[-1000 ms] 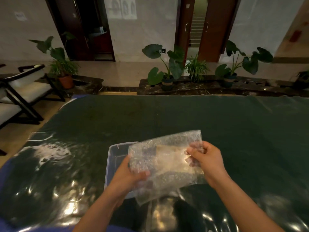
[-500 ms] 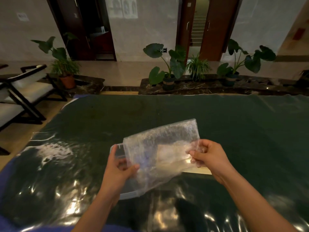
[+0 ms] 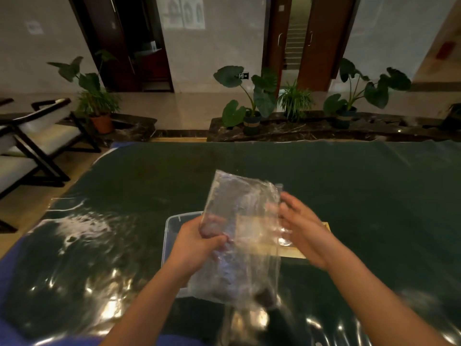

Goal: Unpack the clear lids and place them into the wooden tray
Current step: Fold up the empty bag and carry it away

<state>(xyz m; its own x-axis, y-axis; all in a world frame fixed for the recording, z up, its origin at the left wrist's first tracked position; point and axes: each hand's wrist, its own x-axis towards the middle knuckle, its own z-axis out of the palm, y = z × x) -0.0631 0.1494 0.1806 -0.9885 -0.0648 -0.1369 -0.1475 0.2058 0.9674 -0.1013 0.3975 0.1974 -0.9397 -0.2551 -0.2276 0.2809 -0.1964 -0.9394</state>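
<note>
Nearest the camera, two bare forearms are reaching out over a table (image 3: 361,171) that is lying under dark green cloth and a glossy plastic sheet. The left hand (image 3: 197,243) is closing around the left edge of a bubble-wrap bag (image 3: 239,236), thumb on top and fingers showing through the film, so the bag is sitting pinched in its grip. The bag is standing tilted, its upper end leaning away from the person and its lower end hanging toward them. The right hand (image 3: 303,229) is lying against the bag's right side with fingers spread and loosely curled; it is touching the wrap, but motion blur is hiding whether it is actually gripping anything. A clear rounded edge, seemingly of a lid (image 3: 284,239), is showing at the bag's right side, just beside the right palm; whether it is in or out of the bag cannot be told.

Under the left hand, a clear plastic bin (image 3: 172,226) is resting on the table, partly covered by the bag. Under and beyond the right hand, a tray (image 3: 321,228) of pale wood is lying on the cloth, showing through the film too.

Past the table's far edge, potted plants (image 3: 252,96) are standing along a dark stone ledge, chairs (image 3: 37,131) are sitting at the far left, and brown doors (image 3: 316,41) are standing open on a staircase.
</note>
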